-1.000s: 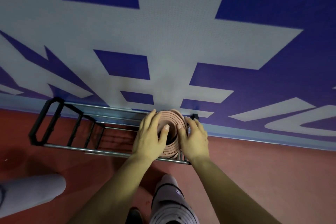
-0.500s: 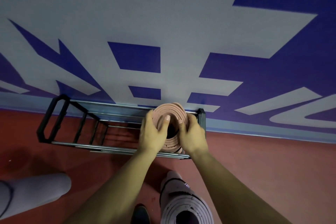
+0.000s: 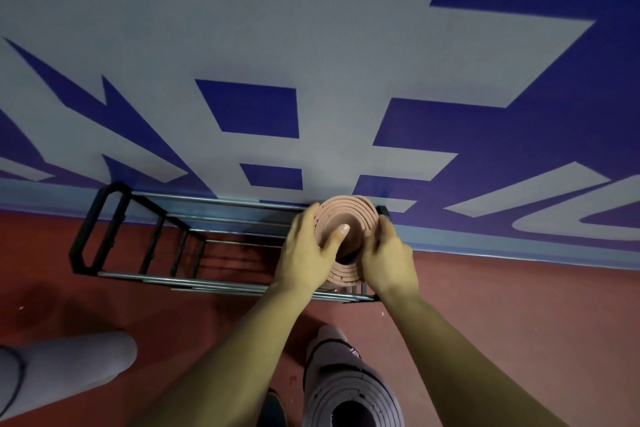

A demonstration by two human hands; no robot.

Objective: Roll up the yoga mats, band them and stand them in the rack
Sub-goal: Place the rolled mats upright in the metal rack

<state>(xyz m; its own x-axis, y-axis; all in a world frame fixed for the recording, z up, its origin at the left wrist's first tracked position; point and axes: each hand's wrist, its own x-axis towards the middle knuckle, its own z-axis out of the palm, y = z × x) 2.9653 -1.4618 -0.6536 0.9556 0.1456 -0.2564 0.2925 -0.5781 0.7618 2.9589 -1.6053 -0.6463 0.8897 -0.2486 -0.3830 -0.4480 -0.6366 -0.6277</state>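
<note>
So, mat spot: the pink rolled foam yoga mat (image 3: 348, 218) stands upright in the right end of the black metal wire rack (image 3: 166, 243).
Hands: my left hand (image 3: 304, 253) wraps its side, thumb over the core; my right hand (image 3: 388, 256) cups the other side.
Feel: I reckon it's light, squishy and springy; grab the outer wraps, not the core, or it telescopes.

Matt foam mat (image 3: 349, 218), shiny metal-barred rack (image 3: 194, 199), matt floor (image 3: 502, 295)

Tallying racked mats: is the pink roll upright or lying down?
Upright: the pink rolled foam mat shows its spiral end facing up, at the right end of the black metal rack.
</note>
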